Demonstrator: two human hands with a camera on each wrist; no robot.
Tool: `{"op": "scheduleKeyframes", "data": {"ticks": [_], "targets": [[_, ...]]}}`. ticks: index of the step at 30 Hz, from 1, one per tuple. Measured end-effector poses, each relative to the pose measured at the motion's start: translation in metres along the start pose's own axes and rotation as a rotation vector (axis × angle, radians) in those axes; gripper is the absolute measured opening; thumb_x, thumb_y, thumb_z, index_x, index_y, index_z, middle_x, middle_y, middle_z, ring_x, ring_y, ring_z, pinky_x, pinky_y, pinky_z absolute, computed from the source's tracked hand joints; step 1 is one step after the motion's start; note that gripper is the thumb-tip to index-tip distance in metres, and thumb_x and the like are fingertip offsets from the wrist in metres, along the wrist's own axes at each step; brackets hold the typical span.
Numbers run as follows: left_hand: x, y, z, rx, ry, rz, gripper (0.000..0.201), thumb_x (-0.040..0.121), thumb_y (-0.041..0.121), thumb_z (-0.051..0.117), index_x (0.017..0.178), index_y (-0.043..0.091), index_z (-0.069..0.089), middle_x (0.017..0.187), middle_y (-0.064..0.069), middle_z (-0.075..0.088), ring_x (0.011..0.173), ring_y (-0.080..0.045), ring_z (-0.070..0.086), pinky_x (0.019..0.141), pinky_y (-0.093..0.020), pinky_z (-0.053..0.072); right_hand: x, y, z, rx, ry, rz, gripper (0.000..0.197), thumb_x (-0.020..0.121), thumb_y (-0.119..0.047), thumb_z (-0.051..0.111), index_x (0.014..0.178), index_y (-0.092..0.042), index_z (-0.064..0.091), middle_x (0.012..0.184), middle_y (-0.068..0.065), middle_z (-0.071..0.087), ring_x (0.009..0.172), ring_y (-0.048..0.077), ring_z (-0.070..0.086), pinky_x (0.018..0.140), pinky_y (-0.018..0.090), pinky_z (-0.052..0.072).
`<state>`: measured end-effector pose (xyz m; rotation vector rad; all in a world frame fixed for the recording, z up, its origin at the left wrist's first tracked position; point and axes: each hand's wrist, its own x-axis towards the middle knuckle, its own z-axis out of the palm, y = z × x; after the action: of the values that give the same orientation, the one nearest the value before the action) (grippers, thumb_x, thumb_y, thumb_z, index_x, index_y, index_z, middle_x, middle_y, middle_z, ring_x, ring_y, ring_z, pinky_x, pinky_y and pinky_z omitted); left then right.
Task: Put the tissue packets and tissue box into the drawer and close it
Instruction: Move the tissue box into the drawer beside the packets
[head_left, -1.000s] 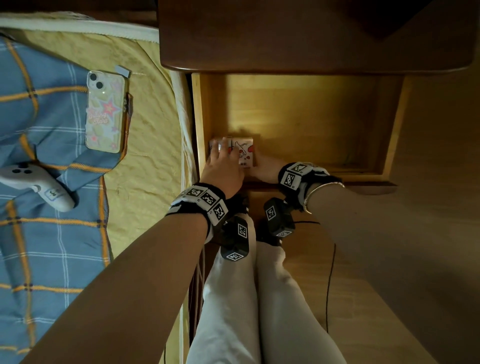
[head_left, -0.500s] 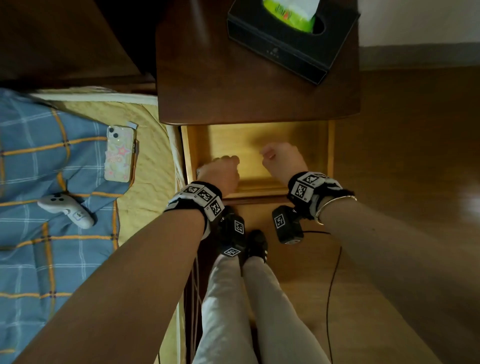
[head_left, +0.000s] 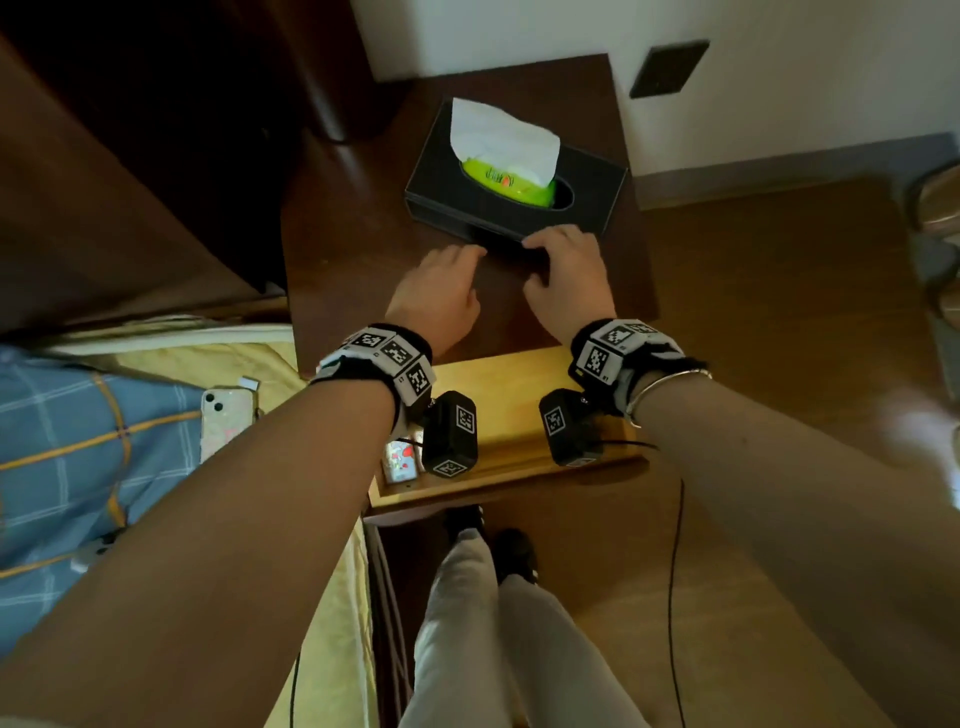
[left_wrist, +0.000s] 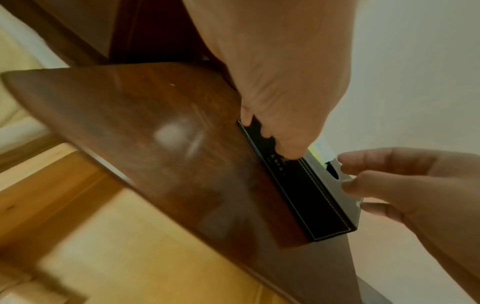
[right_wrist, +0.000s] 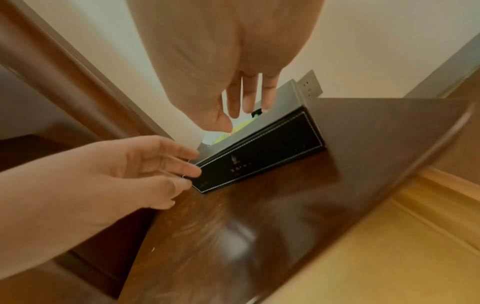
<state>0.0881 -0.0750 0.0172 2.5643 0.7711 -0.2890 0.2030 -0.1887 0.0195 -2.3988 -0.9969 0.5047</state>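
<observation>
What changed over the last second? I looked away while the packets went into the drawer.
Both hands let go of the tissue packet, now lying in the open drawer, and rose to the nightstand top. The left hand and right hand now reach the black tissue box, neither gripping it. The box, drawer and phone stayed put.

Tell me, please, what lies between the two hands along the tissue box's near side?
Nothing: in the head view, only the tissue box's dark front edge shows between left hand and right hand.
</observation>
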Motion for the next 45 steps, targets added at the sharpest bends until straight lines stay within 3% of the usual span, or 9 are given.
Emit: {"op": "scheduleKeyframes", "data": {"ticks": [4, 7, 10, 14, 18, 25, 31, 40, 45], "targets": [[0.035, -0.005, -0.012, 0.078, 0.054, 0.062, 0.062, 0.09, 0.011, 0.053, 0.147, 0.014, 0.03, 0.148, -0.009, 0.039, 0.138, -0.028, 0.033, 0.109, -0.045, 0.031, 0.032, -0.004, 0.001, -0.162, -0.036, 0.022, 0.056, 0.081, -0.012, 0.061, 0.135, -0.013, 0.043, 0.14, 0.008, 0.045, 0.133, 0.028, 0.035, 0.11, 0.042, 0.029], [0.056, -0.009, -0.015, 0.16, 0.078, 0.093, 0.069, 0.087, 0.01, 0.057, 0.149, 0.012, 0.026, 0.152, -0.009, 0.034, 0.143, -0.028, 0.024, 0.115, -0.046, 0.021, 0.047, 0.0, 0.005, -0.247, -0.121, 0.032, 0.061, 0.084, -0.017, 0.061, 0.139, -0.015, 0.036, 0.146, 0.007, 0.04, 0.139, 0.027, 0.03, 0.117, 0.049, 0.016], [0.069, -0.013, -0.014, 0.246, 0.037, 0.086, 0.074, 0.087, 0.013, 0.061, 0.15, 0.012, 0.022, 0.157, -0.01, 0.024, 0.147, -0.03, 0.014, 0.117, -0.05, 0.015, 0.055, 0.004, 0.01, -0.28, -0.201, 0.05, 0.068, 0.084, -0.022, 0.063, 0.143, -0.019, 0.03, 0.15, 0.005, 0.034, 0.142, 0.027, 0.022, 0.115, 0.061, 0.004], [0.077, -0.019, -0.006, 0.296, 0.021, 0.057, 0.075, 0.088, 0.016, 0.061, 0.151, 0.018, 0.02, 0.161, -0.012, 0.009, 0.148, -0.034, 0.003, 0.116, -0.056, 0.011, 0.061, 0.008, 0.016, -0.393, -0.186, 0.018, 0.071, 0.079, -0.016, 0.069, 0.141, -0.019, 0.034, 0.143, 0.008, 0.038, 0.138, 0.031, 0.025, 0.112, 0.067, 0.006], [0.072, -0.02, 0.001, 0.32, 0.002, 0.064, 0.077, 0.089, 0.024, 0.063, 0.152, 0.025, 0.018, 0.161, -0.013, 0.006, 0.148, -0.037, 0.002, 0.115, -0.06, 0.007, 0.061, 0.013, 0.015, -0.479, -0.188, -0.012, 0.062, 0.075, -0.008, 0.071, 0.129, -0.018, 0.044, 0.134, 0.008, 0.044, 0.132, 0.033, 0.031, 0.11, 0.071, 0.008], [0.05, -0.007, 0.024, 0.202, -0.011, 0.011, 0.064, 0.089, 0.019, 0.063, 0.145, 0.026, 0.032, 0.161, -0.015, 0.001, 0.146, -0.043, -0.004, 0.113, -0.065, 0.016, 0.036, 0.033, 0.011, -0.465, -0.164, -0.063, 0.057, 0.079, -0.003, 0.064, 0.13, -0.021, 0.047, 0.139, 0.005, 0.042, 0.137, 0.032, 0.026, 0.11, 0.071, 0.003], [0.013, 0.003, 0.043, 0.252, 0.019, -0.056, 0.064, 0.093, 0.02, 0.059, 0.147, 0.026, 0.026, 0.161, -0.016, -0.004, 0.147, -0.043, -0.005, 0.111, -0.063, 0.026, 0.009, 0.039, 0.012, -0.466, -0.209, -0.096, 0.059, 0.082, -0.005, 0.064, 0.133, -0.025, 0.042, 0.148, -0.002, 0.037, 0.144, 0.027, 0.018, 0.109, 0.073, 0.003], [-0.065, 0.031, 0.071, 0.216, 0.093, -0.148, 0.069, 0.092, 0.011, 0.06, 0.148, 0.027, 0.023, 0.161, -0.015, -0.005, 0.147, -0.04, -0.006, 0.113, -0.06, 0.018, -0.057, 0.052, 0.001, -0.478, -0.253, -0.223, 0.058, 0.087, -0.005, 0.058, 0.138, -0.026, 0.038, 0.152, -0.005, 0.034, 0.145, 0.021, 0.016, 0.109, 0.07, 0.001], [-0.112, 0.052, 0.096, 0.206, 0.041, -0.215, 0.073, 0.091, 0.009, 0.06, 0.149, 0.027, 0.019, 0.161, -0.014, -0.007, 0.148, -0.038, -0.007, 0.113, -0.06, 0.016, -0.101, 0.063, -0.003, -0.483, -0.344, -0.26, 0.061, 0.086, -0.004, 0.057, 0.14, -0.025, 0.037, 0.153, -0.004, 0.034, 0.146, 0.02, 0.015, 0.109, 0.07, -0.002]]}}
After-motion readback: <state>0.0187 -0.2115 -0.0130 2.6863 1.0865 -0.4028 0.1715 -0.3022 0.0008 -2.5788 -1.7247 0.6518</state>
